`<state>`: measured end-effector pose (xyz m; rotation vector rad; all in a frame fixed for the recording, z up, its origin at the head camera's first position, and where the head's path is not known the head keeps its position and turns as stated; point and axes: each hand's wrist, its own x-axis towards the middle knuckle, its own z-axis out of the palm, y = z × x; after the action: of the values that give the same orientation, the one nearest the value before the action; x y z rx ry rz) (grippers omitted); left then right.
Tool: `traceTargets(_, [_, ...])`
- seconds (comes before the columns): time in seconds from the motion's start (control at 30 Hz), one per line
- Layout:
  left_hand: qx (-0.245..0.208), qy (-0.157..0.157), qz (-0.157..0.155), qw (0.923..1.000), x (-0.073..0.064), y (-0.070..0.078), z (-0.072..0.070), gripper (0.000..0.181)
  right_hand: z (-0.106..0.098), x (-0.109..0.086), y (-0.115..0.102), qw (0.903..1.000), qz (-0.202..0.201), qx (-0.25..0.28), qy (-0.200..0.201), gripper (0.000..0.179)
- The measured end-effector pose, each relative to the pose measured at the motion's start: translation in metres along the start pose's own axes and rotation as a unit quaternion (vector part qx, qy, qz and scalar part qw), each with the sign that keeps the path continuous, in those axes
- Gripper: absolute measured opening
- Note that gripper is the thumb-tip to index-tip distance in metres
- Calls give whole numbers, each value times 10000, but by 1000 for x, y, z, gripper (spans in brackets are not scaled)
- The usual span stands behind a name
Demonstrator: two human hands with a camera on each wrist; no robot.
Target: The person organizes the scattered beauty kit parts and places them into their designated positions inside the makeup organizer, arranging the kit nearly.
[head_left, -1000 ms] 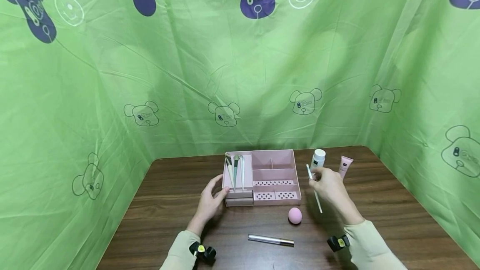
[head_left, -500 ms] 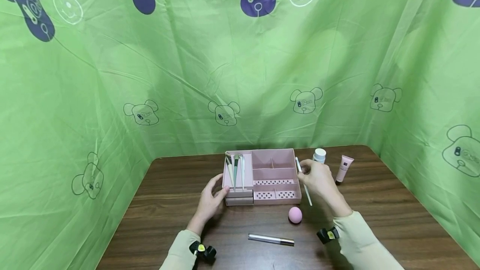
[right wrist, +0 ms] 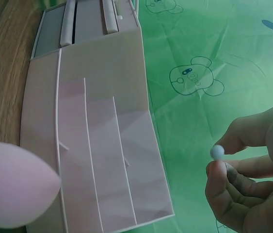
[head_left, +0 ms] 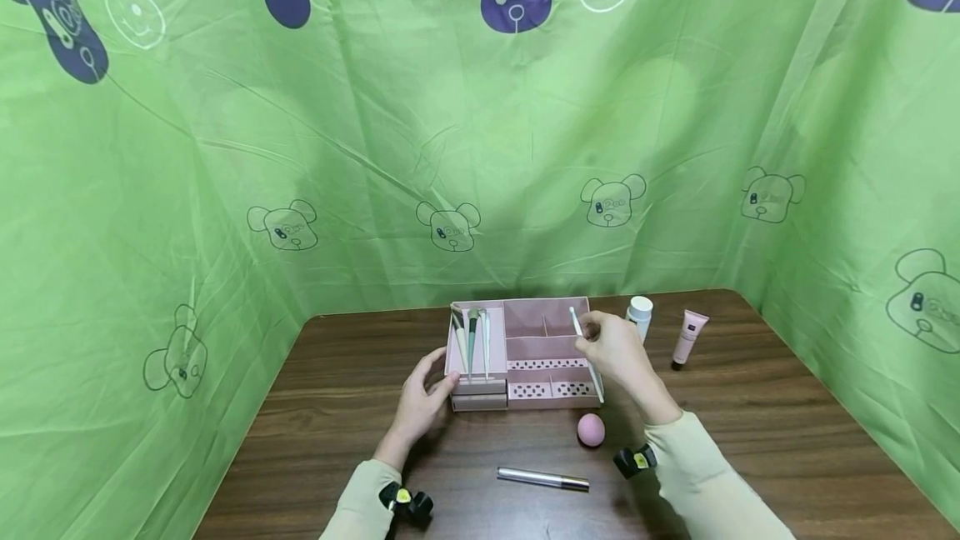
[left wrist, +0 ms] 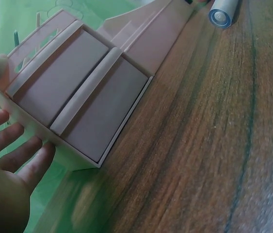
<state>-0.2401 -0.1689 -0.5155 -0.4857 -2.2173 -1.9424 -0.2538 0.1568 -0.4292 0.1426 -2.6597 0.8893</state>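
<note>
A pink makeup organizer [head_left: 555, 404] stands on the table, with two drawers [left wrist: 80, 82] at its left front and open compartments on its right. Several makeup brushes [head_left: 472, 344] lie in its left top tray. My left hand [head_left: 420, 398] holds its left front corner, the thumb over the top edge and the fingers spread along the side wall. Between thumb and fingertips, my right hand [head_left: 618, 348] pinches a slim white stick [head_left: 574, 322], slanted over the organizer's right-hand compartments. In the right wrist view only the stick's round end [right wrist: 217, 153] shows.
In front of the organizer sits a pink makeup sponge [head_left: 591, 430], and nearer lies a silver tube [head_left: 542, 478]. A white-capped bottle [head_left: 640, 311] and a pink squeeze tube [head_left: 688, 338] stand on the right. Green curtains [head_left: 480, 123] surround the wooden table [head_left: 337, 407].
My right hand has carried the white stick leftward, from in front of the white bottle to over the organizer's right side. My left hand has stayed at the organizer's corner.
</note>
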Motion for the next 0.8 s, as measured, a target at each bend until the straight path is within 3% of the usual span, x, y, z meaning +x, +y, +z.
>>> traceTargets(0.8, [-91, -30, -49, 9999, 0, 0, -1, 55, 17, 16, -28, 9997, 115, 189, -100, 31])
